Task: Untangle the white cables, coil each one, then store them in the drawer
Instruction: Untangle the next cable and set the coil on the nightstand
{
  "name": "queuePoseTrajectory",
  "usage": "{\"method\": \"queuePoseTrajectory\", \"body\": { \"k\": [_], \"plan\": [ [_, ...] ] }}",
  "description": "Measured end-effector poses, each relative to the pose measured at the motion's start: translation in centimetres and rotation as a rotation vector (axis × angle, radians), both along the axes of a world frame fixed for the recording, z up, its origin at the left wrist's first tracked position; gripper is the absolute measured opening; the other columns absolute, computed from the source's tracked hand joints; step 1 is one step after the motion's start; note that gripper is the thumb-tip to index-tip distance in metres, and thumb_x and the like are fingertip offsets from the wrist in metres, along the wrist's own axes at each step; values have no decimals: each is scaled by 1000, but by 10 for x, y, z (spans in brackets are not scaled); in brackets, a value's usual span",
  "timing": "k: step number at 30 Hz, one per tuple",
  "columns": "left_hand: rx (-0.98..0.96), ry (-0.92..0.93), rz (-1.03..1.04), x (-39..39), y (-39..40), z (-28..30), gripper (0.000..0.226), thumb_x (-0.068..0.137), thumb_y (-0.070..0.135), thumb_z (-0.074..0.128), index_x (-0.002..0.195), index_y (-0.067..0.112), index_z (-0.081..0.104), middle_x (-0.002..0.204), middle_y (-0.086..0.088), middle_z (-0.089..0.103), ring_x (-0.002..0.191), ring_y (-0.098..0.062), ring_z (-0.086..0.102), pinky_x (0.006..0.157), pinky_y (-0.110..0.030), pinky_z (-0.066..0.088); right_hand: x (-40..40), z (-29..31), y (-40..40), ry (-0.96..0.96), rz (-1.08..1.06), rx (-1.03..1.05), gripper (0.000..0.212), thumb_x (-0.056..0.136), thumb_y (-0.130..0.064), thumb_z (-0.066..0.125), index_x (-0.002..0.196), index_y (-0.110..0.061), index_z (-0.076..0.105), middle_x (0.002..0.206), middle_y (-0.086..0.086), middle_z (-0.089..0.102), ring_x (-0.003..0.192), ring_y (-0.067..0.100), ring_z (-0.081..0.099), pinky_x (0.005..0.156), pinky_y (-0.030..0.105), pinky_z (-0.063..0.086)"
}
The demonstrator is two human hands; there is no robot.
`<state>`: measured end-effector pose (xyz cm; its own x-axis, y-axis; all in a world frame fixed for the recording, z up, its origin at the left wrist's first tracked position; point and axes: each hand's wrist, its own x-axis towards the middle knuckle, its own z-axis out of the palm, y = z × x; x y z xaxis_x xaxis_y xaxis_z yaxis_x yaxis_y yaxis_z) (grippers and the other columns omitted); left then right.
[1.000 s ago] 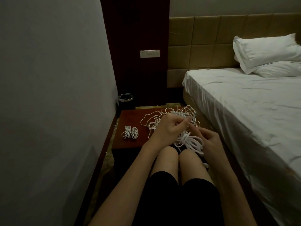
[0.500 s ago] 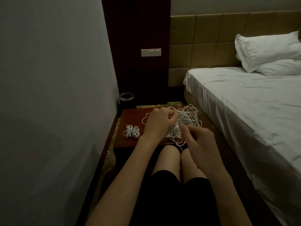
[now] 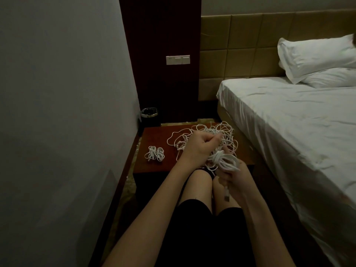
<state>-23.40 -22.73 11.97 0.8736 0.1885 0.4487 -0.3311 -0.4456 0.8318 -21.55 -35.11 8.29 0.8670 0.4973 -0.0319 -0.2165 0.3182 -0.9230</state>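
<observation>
left hand (image 3: 200, 146) over near-right part of wooden nightstand (image 3: 154, 166), fingers curled, pinching strands of tangled white cables (image 3: 210, 135) heaped on far-right of tabletop. right hand (image 3: 234, 178) nearer, just off near edge above knees, fingers wrapped round half-wound coil (image 3: 226, 160); loops stick up out of fist, plug end (image 3: 227, 195) dangles below palm. two finished small coils (image 3: 154, 153) lie side by side on left of tabletop, apart from tangle. bed (image 3: 289, 122) right, bin (image 3: 149, 114) far left by wall.
</observation>
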Motion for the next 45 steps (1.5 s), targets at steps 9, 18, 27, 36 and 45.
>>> {"method": "queuePoseTrajectory", "body": {
  "k": [9, 18, 27, 36, 45],
  "plan": [
    [-72, 62, 388, 9, 12, -12, 56, 98, 25, 55, 46, 11, 40, 41, 2, 33, 39, -9, 28, 48, -27, 29, -10, -8, 26, -427, -113, -284, 37, 102, -13, 41, 67, -11, 51, 44, -10, 39, 39, 2, 31, 41, 15, 26],
    [340, -50, 200, -2, 3, -8, 40, 100, 34, 51, 73, 8, 66, 56, 2, 51, 48, -4, 43, 52, -16, 31, -17, 6, 12, -346, -184, -245, 62, 94, -48, 39, 56, 0, 45, 45, 2, 32, 37, 6, 27, 38, 14, 25],
    [26, 357, -177, -12, 15, 9, 20, 92, 33, 61, 93, 15, 68, 92, 6, 65, 88, 0, 60, 78, -22, 43, -10, 11, -2, -263, -36, -266, 51, 91, -49, 49, 58, -10, 51, 47, -3, 31, 36, 4, 24, 36, 15, 23],
    [-73, 400, -145, -18, 19, 3, 10, 85, 32, 72, 86, 25, 66, 92, 0, 70, 86, -7, 66, 75, -21, 48, -13, 12, -2, -524, -136, -451, 71, 83, -58, 46, 79, 10, 67, 43, -2, 35, 43, 13, 28, 45, 24, 22],
    [-309, 180, 13, -19, 11, -13, 22, 95, 22, 59, 92, 4, 71, 71, 1, 67, 59, -4, 60, 56, -15, 45, -11, 22, -15, -621, -71, -514, 26, 98, -17, 52, 81, -7, 68, 53, -4, 51, 45, 5, 41, 48, 19, 35]
  ]
}}
